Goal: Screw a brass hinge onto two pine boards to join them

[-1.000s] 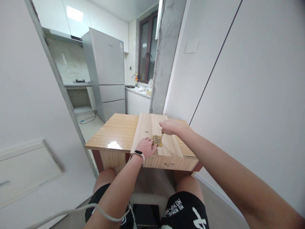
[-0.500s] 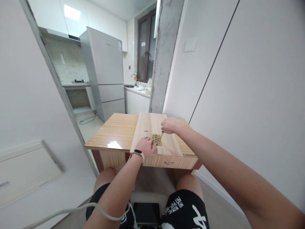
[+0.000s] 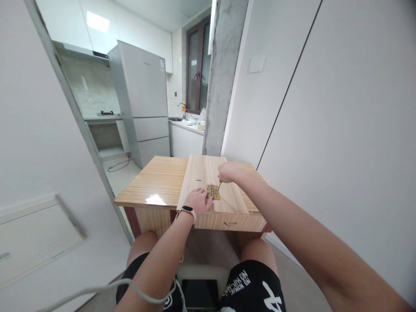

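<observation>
A brass hinge [image 3: 213, 192] lies opened flat across the seam between two pale wooden boards, the left board [image 3: 197, 169] and the right board [image 3: 234, 198]. My right hand [image 3: 229, 171] is closed around a screwdriver [image 3: 220, 184], whose thin shaft slants down to the hinge's right leaf. Any screw under the tip is too small to make out. My left hand [image 3: 199, 201] rests on the left board with fingers stretched out, fingertips and thumb at the hinge's left and near edges. On that wrist is a band with a dark display.
Beneath the boards is a wood-grain table [image 3: 152, 182] with a drawer handle [image 3: 230, 224] at its front. A pale cable [image 3: 120, 281] runs by my left forearm. Close on the right stands a white wall [image 3: 341, 130]; a fridge [image 3: 146, 91] stands beyond the table.
My right hand and the screwdriver have shifted slightly, and the shaft stands a little steeper over the right leaf. My left hand stays beside the hinge. The view has tilted slightly.
</observation>
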Motion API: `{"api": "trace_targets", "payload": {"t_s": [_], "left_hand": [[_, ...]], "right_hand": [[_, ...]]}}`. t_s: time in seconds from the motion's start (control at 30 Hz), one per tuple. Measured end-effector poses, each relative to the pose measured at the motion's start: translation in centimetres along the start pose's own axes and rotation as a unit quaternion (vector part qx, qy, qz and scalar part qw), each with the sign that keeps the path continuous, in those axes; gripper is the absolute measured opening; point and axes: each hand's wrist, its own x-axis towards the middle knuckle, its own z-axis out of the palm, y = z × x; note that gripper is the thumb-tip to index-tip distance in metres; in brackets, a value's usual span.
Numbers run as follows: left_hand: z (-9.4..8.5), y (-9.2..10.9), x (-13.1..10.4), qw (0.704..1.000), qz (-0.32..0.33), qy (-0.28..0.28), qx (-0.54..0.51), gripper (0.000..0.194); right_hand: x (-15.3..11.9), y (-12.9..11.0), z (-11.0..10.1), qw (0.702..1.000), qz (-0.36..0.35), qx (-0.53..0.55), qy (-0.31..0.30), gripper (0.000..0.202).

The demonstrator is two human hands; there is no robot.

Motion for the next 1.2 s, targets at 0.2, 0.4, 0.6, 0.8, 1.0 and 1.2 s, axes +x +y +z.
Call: {"api": "trace_targets", "payload": {"t_s": [0.2,0.4,0.6,0.8,1.0,1.2], "left_hand": [[-0.2,-0.1,0.0,1.0,-0.002,-0.004,-0.006,0.028],[0.6,-0.9,0.3,0.997,-0.066,-0.003,-0.033,0.03],[1.3,-4.3,2.4,0.987,-0.154,0.018,-0.05,0.035],[0.9,-7.9,4.4,0.985,-0.166,-0.04,0.012,0.038],[1.5,-9.1,5.4,0.985,-0.154,-0.071,0.041,0.039],[1.6,-9.4,5.9,0.987,-0.143,-0.07,0.028,0.032]], "right_hand": [[-0.8,2.7,-0.2,0.998,0.03,0.022,0.058,0.036],[-2.5,5.8,2.2,0.985,0.052,0.114,0.115,0.02],[-5.3,6.8,7.4,0.948,0.116,0.223,0.196,0.025],[-6.8,5.7,11.1,0.919,0.135,0.281,0.243,0.024],[-7.1,4.9,11.8,0.914,0.152,0.28,0.253,0.021],[-7.2,5.2,12.3,0.908,0.159,0.284,0.264,0.021]]}}
